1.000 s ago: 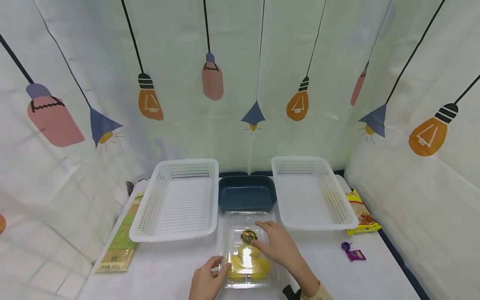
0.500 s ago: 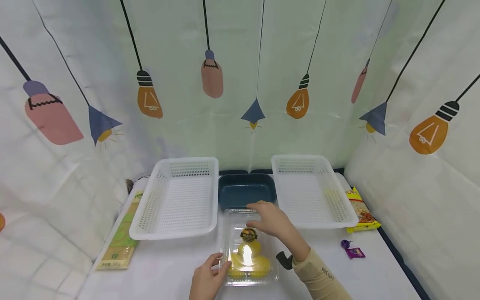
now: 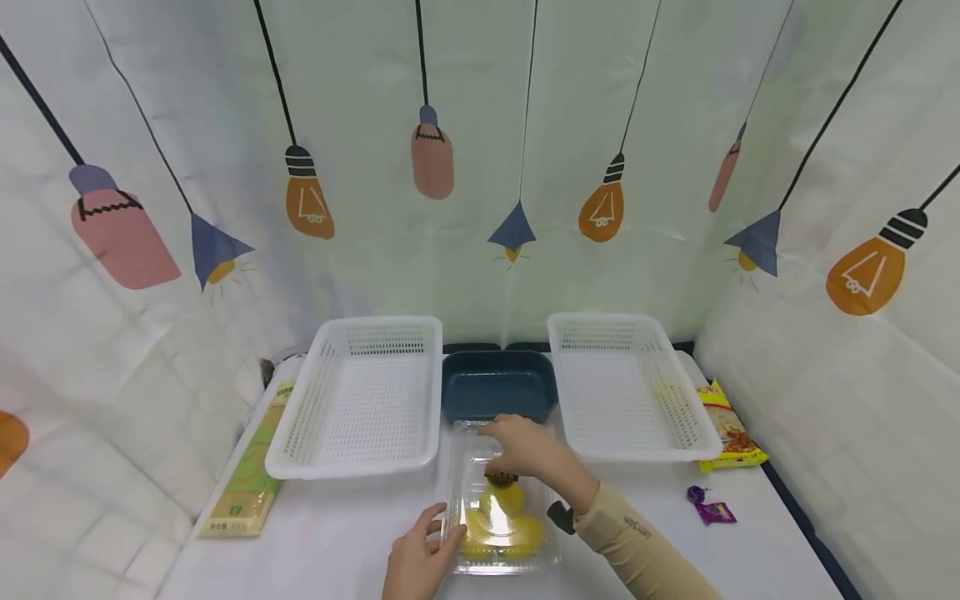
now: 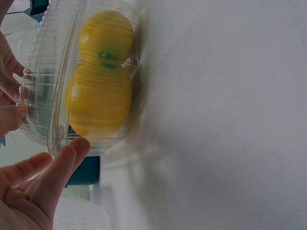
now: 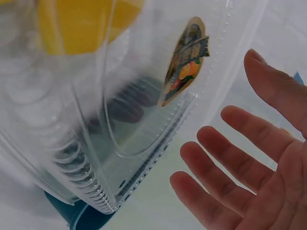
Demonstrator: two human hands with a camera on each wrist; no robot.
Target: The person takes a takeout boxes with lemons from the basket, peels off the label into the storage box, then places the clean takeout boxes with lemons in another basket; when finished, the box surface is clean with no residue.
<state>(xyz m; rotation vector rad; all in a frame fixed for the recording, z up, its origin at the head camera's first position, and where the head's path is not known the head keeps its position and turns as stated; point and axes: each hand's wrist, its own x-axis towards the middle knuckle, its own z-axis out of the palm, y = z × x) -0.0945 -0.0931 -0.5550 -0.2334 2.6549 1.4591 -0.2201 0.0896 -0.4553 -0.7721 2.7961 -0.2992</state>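
A clear plastic clamshell box [image 3: 467, 458] lies on the white table, its long side pointing away from me. Rounded yellow fruits [image 4: 98, 100] with a bit of green between them show through its near half. My left hand [image 3: 420, 554] holds the box's near left edge, thumb over the lid and a fingertip against the side. Over the far part of the lid is my right hand [image 3: 532, 454], partly covering the round dark label [image 5: 184, 62]. In the right wrist view its fingers are spread and nearly straight, with a gap between them and the plastic.
Behind the box stands a dark teal tray [image 3: 498, 387], between a left white basket [image 3: 360, 475] and a right white basket [image 3: 637, 454]. A long green-gold packet [image 3: 243, 483] lies far left. On the right are a yellow snack bag [image 3: 731, 429] and purple-wrapped candies [image 3: 716, 513].
My right hand has moved left and farther out over the lid, and more of its sleeve shows. The left hand stays at the box's edge. The box looks unmoved.
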